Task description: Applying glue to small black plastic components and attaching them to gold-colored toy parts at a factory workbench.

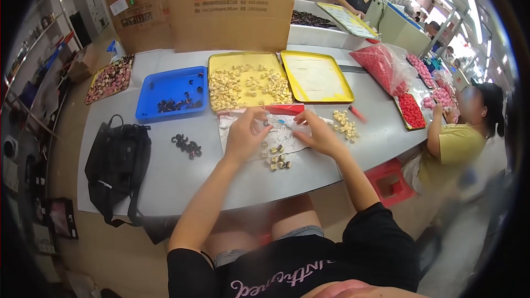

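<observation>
My left hand (pixel 248 135) pinches a small dark curved piece (pixel 266 123) between thumb and fingertips. Facing it, my right hand (pixel 317 137) holds a small whitish bottle (pixel 300 127) with a thin blue tip that points at the piece. Both hands are just above a stained white sheet (pixel 234 127) on the table. Below them lies a small group of cream-and-dark joined pieces (pixel 280 161). Loose cream pieces (pixel 346 126) are heaped beside my right hand, and black curved pieces (pixel 186 146) lie to the left.
Behind the sheet stand a yellow tray of cream pieces (pixel 251 59), a blue tray (pixel 146 99) with dark pieces and a yellow-rimmed tray (pixel 345 100). A black bag (pixel 118 160) lies left; a cardboard box (pixel 232 27) rises behind. At right sits a co-worker (pixel 455 146) near bagged red pieces (pixel 381 66).
</observation>
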`<state>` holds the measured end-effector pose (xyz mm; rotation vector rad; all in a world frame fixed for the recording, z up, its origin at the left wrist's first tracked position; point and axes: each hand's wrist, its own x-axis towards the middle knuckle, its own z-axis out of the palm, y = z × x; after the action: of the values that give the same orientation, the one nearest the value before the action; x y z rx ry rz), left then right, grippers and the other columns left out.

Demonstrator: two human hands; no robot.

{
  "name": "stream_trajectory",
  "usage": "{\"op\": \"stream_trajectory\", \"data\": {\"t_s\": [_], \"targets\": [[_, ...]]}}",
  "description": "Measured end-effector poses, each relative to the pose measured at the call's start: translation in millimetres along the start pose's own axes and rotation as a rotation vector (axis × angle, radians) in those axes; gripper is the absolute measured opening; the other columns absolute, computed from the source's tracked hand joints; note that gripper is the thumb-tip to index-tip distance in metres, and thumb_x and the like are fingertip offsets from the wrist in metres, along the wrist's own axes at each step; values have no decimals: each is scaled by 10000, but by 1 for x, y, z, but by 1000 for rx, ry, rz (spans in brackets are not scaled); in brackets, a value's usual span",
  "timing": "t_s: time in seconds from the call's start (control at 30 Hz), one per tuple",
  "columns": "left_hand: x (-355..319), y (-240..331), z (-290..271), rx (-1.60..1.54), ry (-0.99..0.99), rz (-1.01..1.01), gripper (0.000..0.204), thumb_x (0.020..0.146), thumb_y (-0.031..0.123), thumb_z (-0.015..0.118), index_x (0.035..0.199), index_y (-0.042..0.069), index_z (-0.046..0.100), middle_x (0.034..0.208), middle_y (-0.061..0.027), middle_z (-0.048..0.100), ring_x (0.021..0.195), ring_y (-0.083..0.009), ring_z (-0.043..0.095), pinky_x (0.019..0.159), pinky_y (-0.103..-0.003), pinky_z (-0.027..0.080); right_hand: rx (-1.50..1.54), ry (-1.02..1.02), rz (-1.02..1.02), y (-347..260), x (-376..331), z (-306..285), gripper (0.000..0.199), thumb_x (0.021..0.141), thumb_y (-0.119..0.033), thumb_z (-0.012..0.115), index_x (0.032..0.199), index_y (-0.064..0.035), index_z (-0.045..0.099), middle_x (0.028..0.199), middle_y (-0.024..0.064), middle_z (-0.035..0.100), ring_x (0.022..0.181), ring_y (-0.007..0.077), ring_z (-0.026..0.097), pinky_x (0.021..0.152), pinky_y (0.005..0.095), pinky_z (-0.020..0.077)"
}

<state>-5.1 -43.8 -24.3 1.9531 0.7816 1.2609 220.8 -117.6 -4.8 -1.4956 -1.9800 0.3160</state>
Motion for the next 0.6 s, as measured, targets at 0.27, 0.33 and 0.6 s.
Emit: {"op": "stream_trajectory", "data": {"t_s": [0.27,0.33,0.6], "targets": [[0,-2,-7,40,-33,-26,395,711,79,774,1046,74,566,896,-38,675,590,-125,558,560,-263,466,-362,327,153,19,-24,-28,254,828,-176,676,975,-6,557,968,144,533,925,327,538,816,389,439],[0,0,-7,37,-14,-28,380,714,82,774,1035,70,570,886,-24,671,588,-97,543,560,-248,458,-445,312,218,29,-32,-27,233,823,-172,675,953,-13,564,979,149,525,933,332,540,808,396,443],[-2,0,-5,99,-4,3,384,716,57,787,1035,60,572,887,-37,688,583,-53,535,540,-200,446,-368,291,172,42,-47,-22,134,809,-48,610,931,-6,571,940,158,516,922,328,529,786,417,452]]}}
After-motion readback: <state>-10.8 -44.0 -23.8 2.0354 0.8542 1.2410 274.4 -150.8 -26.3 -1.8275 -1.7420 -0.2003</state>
